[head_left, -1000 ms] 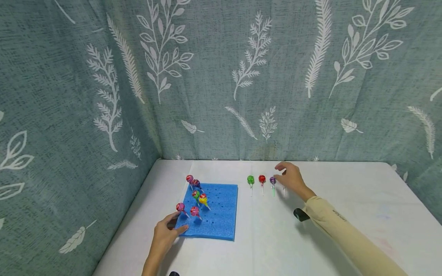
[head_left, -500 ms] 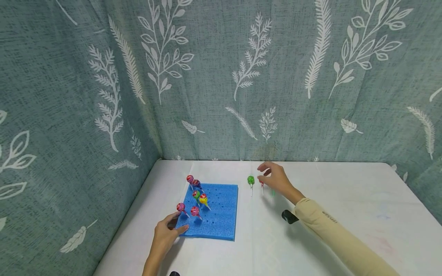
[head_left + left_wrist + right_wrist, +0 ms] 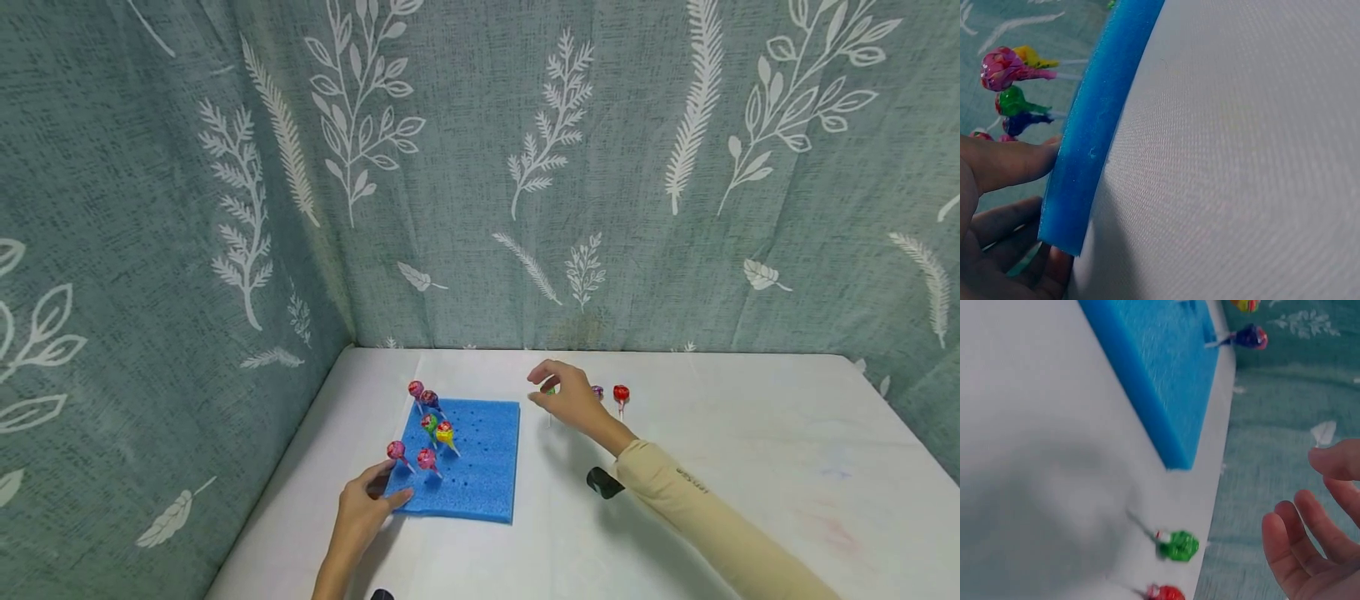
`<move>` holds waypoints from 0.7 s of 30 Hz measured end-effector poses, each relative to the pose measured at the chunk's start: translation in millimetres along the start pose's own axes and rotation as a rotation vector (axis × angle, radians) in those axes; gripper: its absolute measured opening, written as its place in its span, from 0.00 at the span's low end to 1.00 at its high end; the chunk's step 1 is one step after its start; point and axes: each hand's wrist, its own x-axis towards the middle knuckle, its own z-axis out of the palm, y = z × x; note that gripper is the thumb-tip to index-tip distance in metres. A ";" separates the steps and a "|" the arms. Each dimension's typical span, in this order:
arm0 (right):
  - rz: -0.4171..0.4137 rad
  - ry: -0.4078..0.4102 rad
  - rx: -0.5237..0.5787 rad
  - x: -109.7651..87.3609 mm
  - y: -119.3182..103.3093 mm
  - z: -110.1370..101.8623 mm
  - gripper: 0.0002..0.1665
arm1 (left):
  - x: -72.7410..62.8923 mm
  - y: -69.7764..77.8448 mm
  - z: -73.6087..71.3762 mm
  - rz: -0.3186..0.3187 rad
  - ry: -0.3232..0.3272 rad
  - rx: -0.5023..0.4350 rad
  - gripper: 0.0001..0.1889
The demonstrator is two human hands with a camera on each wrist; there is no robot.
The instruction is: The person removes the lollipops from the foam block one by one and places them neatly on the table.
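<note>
A blue foam board point(image 3: 480, 467) dotted with small holes lies on the table, and several wrapped lollipops stand in its left part, among them a pink one point(image 3: 427, 458), a yellow one point(image 3: 445, 432) and a dark purple one point(image 3: 430, 398). My left hand point(image 3: 360, 508) grips the board's near left corner between thumb and fingers. Loosely curved and holding nothing, my right hand point(image 3: 573, 400) hovers over a green lollipop point(image 3: 1179, 545), mostly covering it in the head view. Beside that lies a red lollipop point(image 3: 1166, 592), hidden behind the hand in the head view.
Right of my right hand lie a purple lollipop point(image 3: 597, 390), partly covered, and another red lollipop point(image 3: 621, 393). A leaf-patterned curtain point(image 3: 465, 167) closes off the back and left of the white table point(image 3: 750, 467). A black wrist camera point(image 3: 603, 483) hangs under my right sleeve.
My right hand has moved left along the row of lollipops, from the right end to the green one, uncovering the far red lollipop. My left hand stays at the board's corner.
</note>
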 end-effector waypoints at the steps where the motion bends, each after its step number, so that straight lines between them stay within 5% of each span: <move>1: 0.000 -0.004 0.007 0.0 -1.2 2.4 0.11 | 0.0 0.2 0.4 -0.001 0.001 0.000 0.32; 21: -0.031 -0.063 0.069 -1.4 -21.5 47.9 0.12 | 3.4 -3.0 3.1 -0.022 0.009 0.004 0.32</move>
